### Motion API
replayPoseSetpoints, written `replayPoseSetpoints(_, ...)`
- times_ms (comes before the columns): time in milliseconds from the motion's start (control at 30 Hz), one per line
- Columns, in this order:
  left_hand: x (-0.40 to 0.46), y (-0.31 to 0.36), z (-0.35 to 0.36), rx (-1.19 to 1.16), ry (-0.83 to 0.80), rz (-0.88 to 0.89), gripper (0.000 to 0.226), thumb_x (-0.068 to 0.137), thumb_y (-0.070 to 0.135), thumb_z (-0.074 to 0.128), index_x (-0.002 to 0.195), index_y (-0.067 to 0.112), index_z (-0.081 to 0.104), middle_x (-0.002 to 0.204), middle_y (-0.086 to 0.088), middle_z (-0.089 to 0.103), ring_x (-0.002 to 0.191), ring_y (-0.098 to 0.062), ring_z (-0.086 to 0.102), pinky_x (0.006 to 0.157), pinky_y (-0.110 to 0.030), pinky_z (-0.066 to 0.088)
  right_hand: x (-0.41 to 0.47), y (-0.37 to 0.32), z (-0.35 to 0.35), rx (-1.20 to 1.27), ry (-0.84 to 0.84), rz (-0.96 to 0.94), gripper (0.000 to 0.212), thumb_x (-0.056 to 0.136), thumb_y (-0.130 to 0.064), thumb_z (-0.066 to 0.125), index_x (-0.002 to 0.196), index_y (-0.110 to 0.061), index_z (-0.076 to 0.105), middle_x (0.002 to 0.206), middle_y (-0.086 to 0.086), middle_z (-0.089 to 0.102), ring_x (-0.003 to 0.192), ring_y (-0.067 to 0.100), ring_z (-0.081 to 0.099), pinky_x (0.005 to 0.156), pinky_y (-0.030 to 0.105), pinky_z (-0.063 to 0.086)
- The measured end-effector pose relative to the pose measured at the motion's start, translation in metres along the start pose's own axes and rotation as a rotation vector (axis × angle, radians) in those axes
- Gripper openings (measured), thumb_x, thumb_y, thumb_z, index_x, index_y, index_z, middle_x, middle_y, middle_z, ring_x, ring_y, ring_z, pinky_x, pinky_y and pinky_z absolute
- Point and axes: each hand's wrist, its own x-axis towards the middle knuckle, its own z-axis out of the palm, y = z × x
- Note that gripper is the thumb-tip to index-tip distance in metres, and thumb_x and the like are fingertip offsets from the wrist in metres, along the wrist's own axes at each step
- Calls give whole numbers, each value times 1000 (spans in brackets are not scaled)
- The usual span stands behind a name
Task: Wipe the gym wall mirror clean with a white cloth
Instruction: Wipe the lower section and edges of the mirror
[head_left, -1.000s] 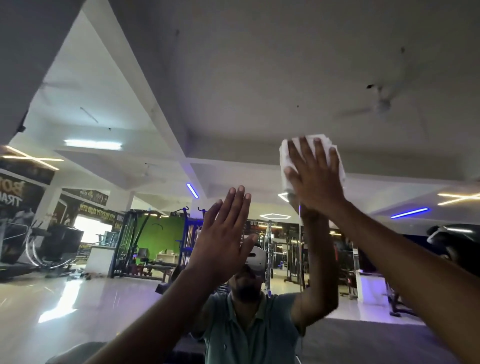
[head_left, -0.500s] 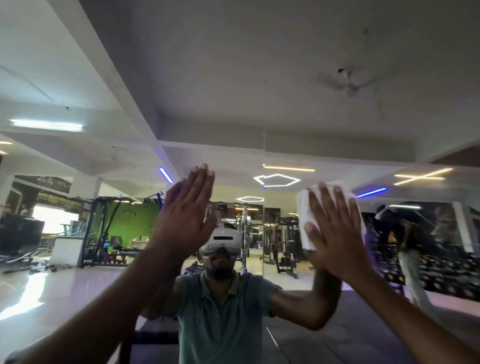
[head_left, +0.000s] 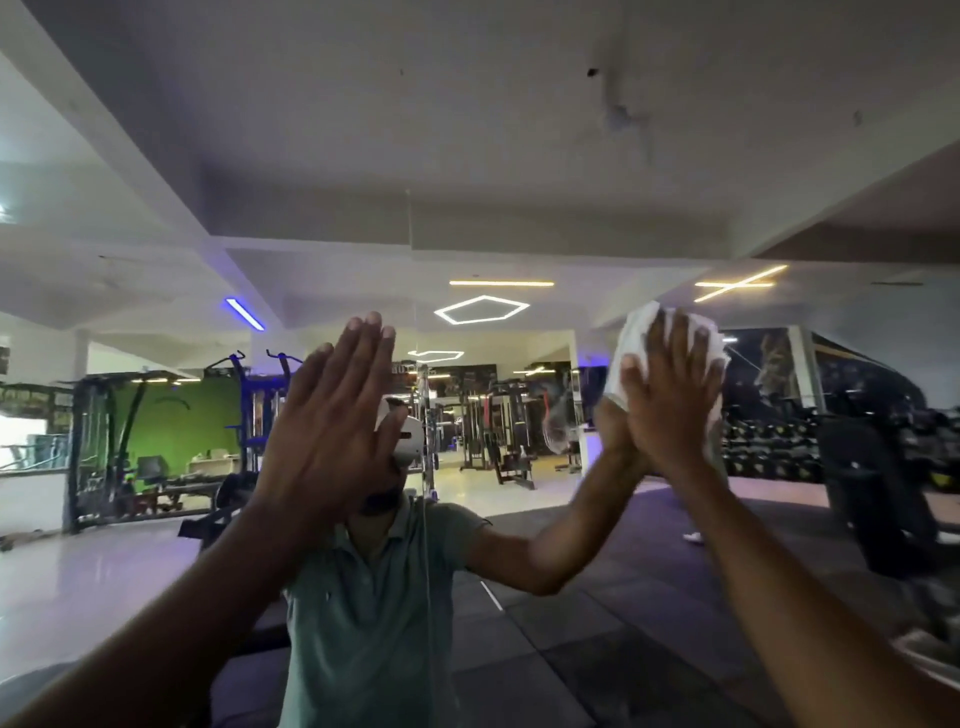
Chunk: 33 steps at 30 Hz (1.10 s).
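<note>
**Q:** What sits furthest left, past the raised hands?

**A:** Reflected in the wall mirror (head_left: 493, 441), a gym floor with a black cable machine (head_left: 98, 447) in front of a green wall panel (head_left: 176, 421). Above it, to the left of the left hand, a short blue light strip (head_left: 244, 314) glows on the white ceiling.

**Q:** And the left hand?

**A:** The left hand (head_left: 332, 431) is raised palm-forward, seen from the back. Its fingers are straight and close together, pointing up, and it holds nothing. I cannot tell whether the palm touches the glass. Behind it, the reflection shows a person in a grey-green polo shirt (head_left: 374, 613) with a white headset (head_left: 410, 436) peeking out just right of the hand.

**Q:** What lies between the two hands?

**A:** Up above, a hexagon-shaped ceiling light (head_left: 481, 309), and lower down, reflected weight machines (head_left: 498, 426). A thin vertical seam in the mirror runs down just right of the left hand.

**Q:** Where is the cloth?

**A:** The white cloth (head_left: 631, 338) is under the right hand (head_left: 670, 405), bunched against the mirror. The fingers are spread flat over it, pressing it to the glass; cloth shows above the fingertips and at both sides of the hand. The reflected arm meets the hand from the left.

**Q:** And right of that hand?

**A:** Dark racks of dumbbells (head_left: 769, 441) and a black machine (head_left: 872, 478).
</note>
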Motion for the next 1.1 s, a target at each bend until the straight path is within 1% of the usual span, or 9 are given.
replayPoseSetpoints(67, 1, 10, 1, -34, 5, -36, 71, 103, 33, 42, 164, 0, 26, 172, -19, 20, 161, -29, 18, 130, -45, 11, -46, -51, 1, -19, 24, -48, 73, 106, -57, 18, 169, -20, 17, 176, 11, 15, 162, 41, 13, 126, 68, 14)
replayPoseSetpoints(133, 0, 21, 3, -60, 6, -81, 73, 103, 35, 39, 164, -2, 24, 172, -22, 18, 162, -32, 14, 131, -44, 5, -118, -91, 0, -1, -119, -378, 74, 105, -52, 27, 170, -21, 11, 178, 9, 3, 163, 39, 0, 128, 65, 5)
replayPoseSetpoints(267, -11, 23, 3, -59, -25, -42, 74, 103, 39, 34, 165, 0, 22, 173, -19, 15, 162, -30, 13, 131, -47, 7, -131, -52, -9, 7, -199, -772, 76, 103, -46, 34, 170, -27, 4, 178, 6, 3, 163, 36, 5, 128, 65, 12)
replayPoseSetpoints(400, -15, 18, 2, -60, -24, -19, 73, 105, 41, 34, 165, 2, 21, 174, -17, 14, 163, -28, 10, 130, -50, 12, -30, 26, -1, -92, -50, -199, 73, 101, -43, 32, 168, -16, 18, 173, 14, 23, 159, 40, 23, 119, 70, 26)
replayPoseSetpoints(500, -15, 22, 5, -33, -8, -19, 73, 105, 39, 35, 165, 1, 19, 174, -18, 13, 163, -30, 9, 130, -53, 15, -36, -18, 2, -65, 48, 125, 72, 104, -49, 23, 166, -12, 27, 172, 16, 27, 156, 45, 28, 120, 72, 26)
replayPoseSetpoints(700, -17, 23, 7, 0, -4, -9, 72, 107, 41, 32, 165, 0, 20, 174, -19, 14, 163, -31, 12, 128, -55, 19, -142, -86, -10, 13, -238, -728, 69, 108, -53, 15, 170, -23, 12, 178, 7, 2, 164, 36, 0, 127, 67, 11)
replayPoseSetpoints(800, -17, 20, 7, -7, -13, 1, 72, 107, 42, 29, 165, 0, 20, 174, -19, 14, 162, -31, 12, 128, -56, 20, -64, -28, 2, -75, -110, -594, 79, 96, -43, 39, 167, -19, 15, 175, 11, 16, 161, 38, 16, 124, 68, 20)
replayPoseSetpoints(967, -17, 22, 4, -39, -35, -22, 72, 108, 43, 28, 166, 1, 18, 175, -18, 11, 163, -30, 8, 129, -55, 17, -18, -28, -1, -29, 26, 124, 74, 104, -52, 17, 169, -16, 19, 175, 14, 18, 160, 41, 17, 123, 69, 20)
replayPoseSetpoints(1100, -16, 25, 5, -41, -31, -29, 72, 106, 39, 32, 165, 0, 18, 174, -20, 13, 163, -33, 10, 129, -57, 17, -117, -105, -2, -51, -166, -435, 74, 106, -55, 17, 170, -17, 11, 178, 11, 2, 163, 40, -2, 129, 65, 2)
